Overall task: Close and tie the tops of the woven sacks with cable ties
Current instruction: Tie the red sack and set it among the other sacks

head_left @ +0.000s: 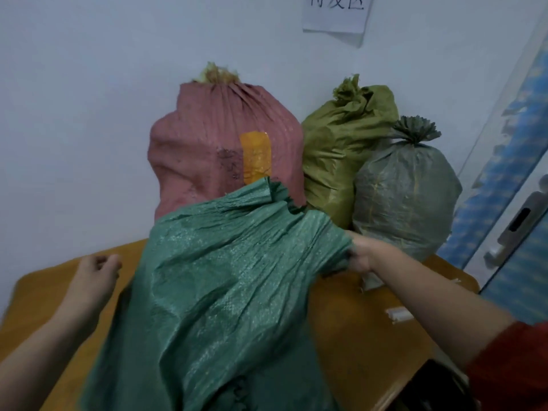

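The orange-brown wooden table (350,321) shows bare top on both sides of the large green woven plastic sack (225,277). The sack lies across the table's middle, its loose, untied mouth pointing toward the white wall (74,114).

Left of the green sack a narrow strip of tabletop runs out to a rounded corner, with the wall close behind it. Right of the green sack a wider bare stretch reaches the table's far corner and near edge. A short bundle of white strips (398,315) lies there, too blurred to tell more.

Behind the green sack three tied sacks crowd the back of the table:
- a pink woven sack (207,143) stands directly behind it, partly covered by its mouth;
- an olive-yellow woven sack (341,149) stands behind and to the right;
- a grey-green woven sack (406,197) stands further right, near the table's far corner.

Beyond the table, to the right of the green sack, is a door covered in blue patterned film (504,173).

The right hand (360,256) grips a bunched fold at the green sack's right edge near the mouth, its fingers curled into the cloth. Its forearm reaches in over the bare tabletop from a red sleeve (510,366). The left hand (98,268) hovers just left of the green sack, apart from it. Its fingers are loosely curled and it holds nothing.
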